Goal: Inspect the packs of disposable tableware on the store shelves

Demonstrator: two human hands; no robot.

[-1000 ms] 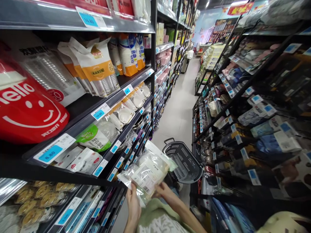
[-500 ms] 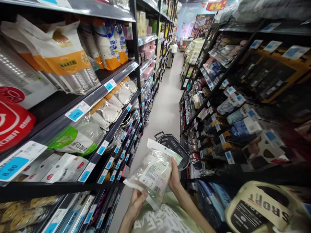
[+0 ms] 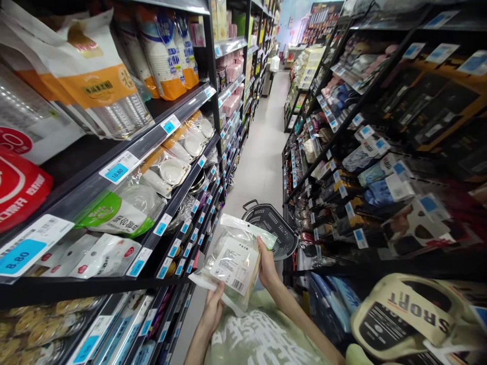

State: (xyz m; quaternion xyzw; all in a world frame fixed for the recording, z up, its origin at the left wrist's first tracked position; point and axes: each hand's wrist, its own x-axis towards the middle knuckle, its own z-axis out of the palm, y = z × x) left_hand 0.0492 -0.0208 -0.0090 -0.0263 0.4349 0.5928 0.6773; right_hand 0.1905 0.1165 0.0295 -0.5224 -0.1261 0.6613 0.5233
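A clear plastic packet [image 3: 236, 261] with a white printed label and barcode is held up in front of my body. My left hand [image 3: 213, 310] grips its lower left edge, thumb on the front. At the upper right edge, my right hand [image 3: 267, 263] is closed on the packet, its other fingers partly hidden behind. What lies inside the packet looks pale and round, but I cannot make out its kind. Beyond the packet, a black shopping basket [image 3: 283, 228] with holes in its walls is partly covered by it.
On the left, a shelf edge [image 3: 152, 139] with price tags carries packaged cups [image 3: 167, 56] and bagged plates [image 3: 173, 170]. To the right stand racks of packaged textiles [image 3: 384, 190] and a beige packaged item [image 3: 405, 317]. Between them, a pale aisle floor [image 3: 262, 152] runs away from me.
The packet has shifted slightly left and turned, so its label faces me more squarely. Both hands keep their hold on it. The view has tilted a little.
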